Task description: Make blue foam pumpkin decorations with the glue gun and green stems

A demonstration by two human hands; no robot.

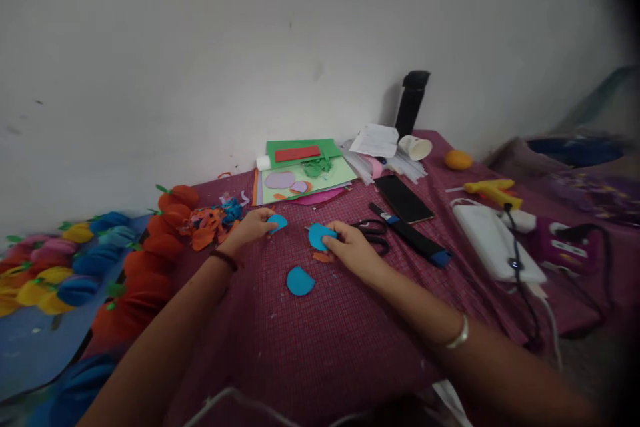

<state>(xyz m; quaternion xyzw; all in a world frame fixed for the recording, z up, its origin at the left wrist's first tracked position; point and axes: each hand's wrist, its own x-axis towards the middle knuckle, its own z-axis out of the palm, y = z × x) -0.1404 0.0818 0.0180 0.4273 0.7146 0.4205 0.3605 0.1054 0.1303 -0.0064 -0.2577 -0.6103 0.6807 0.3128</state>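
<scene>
Between the fingers of my left hand [257, 225] is a small blue cutout [278, 221], which looks folded or half-round. My right hand [347, 243] pinches a round blue cutout [320, 236] by its right edge, a short way to the right of the first. On the checked cloth nearer to me lies another blue cutout [300, 281], roughly round with one straight side. A scrap of orange [323, 257] shows just under the right hand's piece. Black-handled scissors [373, 233] lie behind my right hand, partly hidden by it.
Orange fabric-like pumpkins [160, 247] line the left edge, beside colourful scraps [213, 223]. Coloured sheets [300, 170] lie at the back. Rightward are a cutter [415, 237], phone [404, 198], yellow glue gun [493, 192], white box [497, 240] with cables, and a black bottle [413, 103].
</scene>
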